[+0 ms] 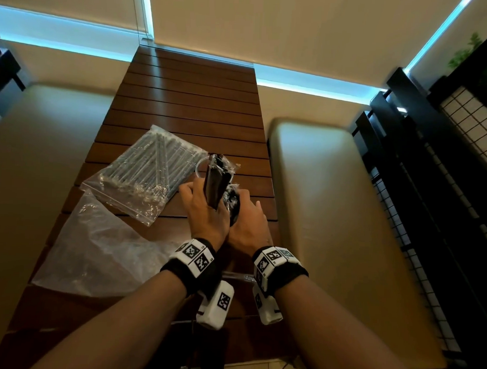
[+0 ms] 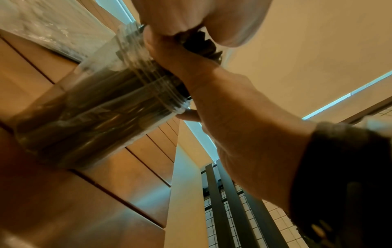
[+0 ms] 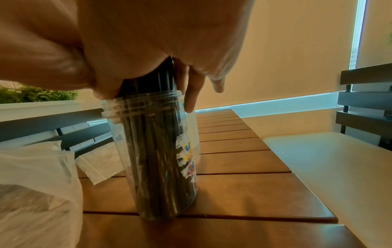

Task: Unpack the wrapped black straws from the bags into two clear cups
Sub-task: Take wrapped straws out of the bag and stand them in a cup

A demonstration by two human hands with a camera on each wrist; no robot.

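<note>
A clear cup point(image 3: 152, 159) with a threaded rim stands on the slatted wooden table point(image 1: 190, 99). It is packed with black straws point(image 3: 148, 167). A taller bundle of black straws point(image 1: 216, 183) sticks up above it. My left hand point(image 1: 205, 213) grips that bundle from the left. My right hand point(image 1: 246, 223) curls round the straws at the cup's mouth point(image 2: 169, 94), thumb by the rim. In the left wrist view the cup point(image 2: 95, 117) is seen from below, with my right hand point(image 2: 233, 117) on top. Crinkled clear wrapping point(image 1: 230, 167) clings to the bundle.
A zip bag full of wrapped straws point(image 1: 151, 173) lies left of the hands. A limp, crumpled clear bag point(image 1: 96, 248) lies nearer me on the left. Cream benches point(image 1: 319, 187) flank the table. A dark slatted screen point(image 1: 430, 191) stands at the right.
</note>
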